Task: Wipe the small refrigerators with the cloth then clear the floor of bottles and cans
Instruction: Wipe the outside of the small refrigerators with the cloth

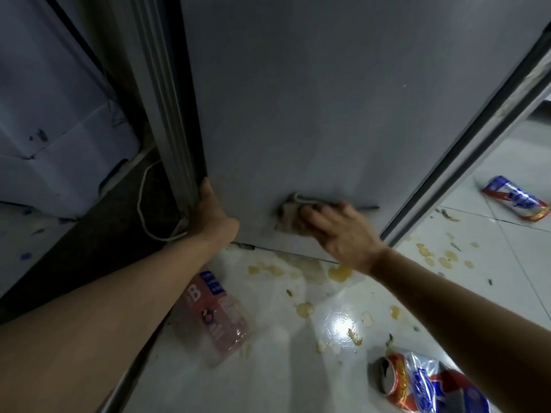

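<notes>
White floor tiles (492, 293) spread under me, glossy and spotted with yellowish spills, and that wet shine is my main worry: crouched this low, a foot or knee could slide on it. Rising from them is the grey refrigerator (328, 99), its front panel filling most of what I see. My left hand (208, 213) grips its lower left corner, fingers wrapped out of sight round the edge, bracing the unit; if I lean too hard while scrubbing, I judge the light fridge could shift or pinch the white cord (143, 204) running down beside it. Near my left forearm lies a clear pink-labelled bottle (214, 314) on its side, and two crushed cans rest on the tiles, one by my right arm (423, 380), one farther off (515, 201); any of them could roll underfoot or get kicked into the spills. My right hand (337, 231) presses the small cloth (287, 214) against the panel near its bottom edge, fingers spread over it; it may only smear grime, or slip out from under my fingers
</notes>
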`<state>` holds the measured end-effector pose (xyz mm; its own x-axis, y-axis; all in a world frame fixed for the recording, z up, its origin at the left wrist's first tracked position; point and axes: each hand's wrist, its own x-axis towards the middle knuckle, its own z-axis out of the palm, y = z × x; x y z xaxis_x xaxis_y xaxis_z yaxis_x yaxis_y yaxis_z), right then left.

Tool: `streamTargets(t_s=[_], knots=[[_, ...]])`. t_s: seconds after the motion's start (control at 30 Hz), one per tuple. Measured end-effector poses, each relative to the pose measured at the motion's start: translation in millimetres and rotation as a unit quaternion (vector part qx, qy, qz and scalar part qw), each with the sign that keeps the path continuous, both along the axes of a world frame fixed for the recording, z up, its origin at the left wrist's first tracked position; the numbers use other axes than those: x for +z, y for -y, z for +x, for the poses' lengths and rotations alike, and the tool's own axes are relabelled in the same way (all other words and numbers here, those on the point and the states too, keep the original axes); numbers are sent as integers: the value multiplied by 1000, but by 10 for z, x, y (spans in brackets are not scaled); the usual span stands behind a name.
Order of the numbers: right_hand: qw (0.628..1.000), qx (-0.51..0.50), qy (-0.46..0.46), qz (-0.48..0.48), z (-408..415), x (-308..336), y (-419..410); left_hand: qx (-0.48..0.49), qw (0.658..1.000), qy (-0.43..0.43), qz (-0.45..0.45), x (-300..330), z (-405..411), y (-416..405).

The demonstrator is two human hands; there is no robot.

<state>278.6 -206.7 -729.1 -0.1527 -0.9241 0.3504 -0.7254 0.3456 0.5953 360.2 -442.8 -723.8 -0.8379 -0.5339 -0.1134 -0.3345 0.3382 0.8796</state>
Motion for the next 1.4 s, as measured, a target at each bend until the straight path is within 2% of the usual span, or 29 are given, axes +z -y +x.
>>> streamTargets(t_s=[0.1,0.2,0.27,0.33,0.4,0.5,0.67,0.77,1.1,1.2,1.3,1.4], knots=[[992,-15,-31,-124,-12,461,-222,17,1000,-4,8,24,-38,-54],[984,-22,8,-174,-37,468,-374,34,999,-5,9,0,-108,-72],[988,-16,51,-142,-38,225,-444,42,999,-4,9,-13,-151,-92],[995,-29,87,-48,-20,-84,-540,46,999,1,16,-10,-173,-110],[991,-53,120,6,14,-261,-621,47,999,4,21,-9,-186,-116],[987,-82,139,-16,33,-141,-691,48,999,16,11,9,-163,-114],[985,-123,30,-116,12,455,-860,46,999,17,-1,28,-126,-97],[984,-109,0,-139,-40,409,-913,49,999,-4,5,-3,-136,-125],[985,-103,136,4,-57,-754,-1033,41,994,-81,-59,-266,-51,-149],[982,-113,145,48,-55,-895,-989,39,994,-69,-72,-322,-20,-133],[976,-130,153,83,-29,-917,-902,34,997,-54,-44,-386,3,-65],[976,-134,160,65,26,-812,-848,18,999,-40,-11,-382,30,-28]])
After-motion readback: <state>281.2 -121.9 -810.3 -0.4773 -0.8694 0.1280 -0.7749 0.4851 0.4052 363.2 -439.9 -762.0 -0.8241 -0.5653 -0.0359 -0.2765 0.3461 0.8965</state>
